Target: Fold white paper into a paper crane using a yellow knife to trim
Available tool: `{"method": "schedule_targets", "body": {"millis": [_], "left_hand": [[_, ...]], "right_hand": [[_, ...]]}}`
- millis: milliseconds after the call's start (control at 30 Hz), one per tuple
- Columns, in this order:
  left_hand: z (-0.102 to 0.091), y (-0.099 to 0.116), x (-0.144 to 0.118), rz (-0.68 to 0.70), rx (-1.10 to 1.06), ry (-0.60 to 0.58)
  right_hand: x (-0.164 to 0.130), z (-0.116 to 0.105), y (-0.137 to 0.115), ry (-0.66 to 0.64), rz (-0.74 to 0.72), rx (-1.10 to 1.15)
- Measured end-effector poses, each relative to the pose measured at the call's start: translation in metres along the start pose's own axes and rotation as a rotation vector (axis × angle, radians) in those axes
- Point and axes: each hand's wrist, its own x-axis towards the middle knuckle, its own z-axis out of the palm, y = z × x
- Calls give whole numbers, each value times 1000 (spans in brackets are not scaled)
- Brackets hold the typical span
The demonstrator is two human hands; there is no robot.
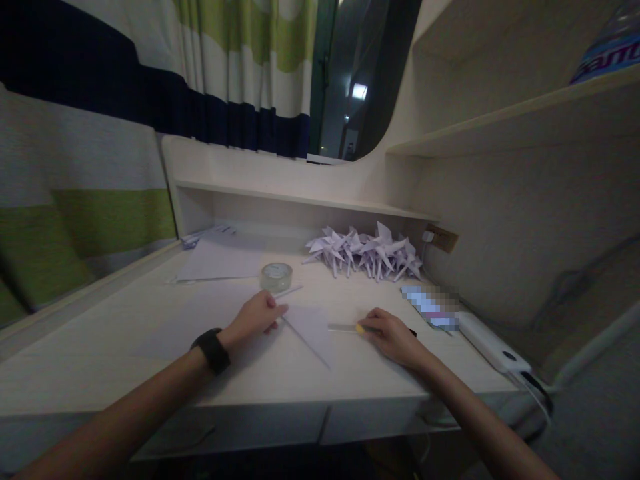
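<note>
My left hand (257, 313), with a dark watch on the wrist, has its fingers pinched on a folded white sheet of paper (313, 327) that lies on the desk. One slanting edge of the sheet stands out from under my fingertips. In my right hand (390, 335) is a utility knife (343, 327), its long blade slid out and pointing left, close to the paper's right edge. The blade lies low over the desktop; whether it touches is not clear. Just beyond my left hand sits a roll of clear tape (276, 276).
Several white paper pinwheels (370, 250) are heaped at the desk's back. A stack of white paper (220, 257) lies back left. On the right are a phone (430, 308) and a white power strip (493, 343) with cables. A shelf (300, 195) runs above the desk (100, 340).
</note>
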Motion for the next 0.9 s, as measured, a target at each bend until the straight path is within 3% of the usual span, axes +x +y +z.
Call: {"method": "schedule_targets", "body": {"millis": [100, 200, 300, 367, 467, 567, 900], "left_hand": [[-7, 10, -2, 176, 412, 152], [-2, 24, 0, 398, 487, 5], [18, 31, 10, 625, 424, -156], [35, 32, 18, 681, 397, -254], [55, 30, 27, 659, 309, -326], [62, 29, 30, 592, 221, -281], [51, 33, 17, 498, 65, -402]], "right_hand": [[1, 1, 1, 1, 6, 0], [1, 2, 1, 6, -6, -10], [1, 2, -1, 9, -10, -21], [1, 1, -3, 8, -4, -26], [0, 2, -3, 15, -4, -34], [-1, 3, -2, 33, -14, -38], [-2, 5, -1, 41, -22, -69]]}}
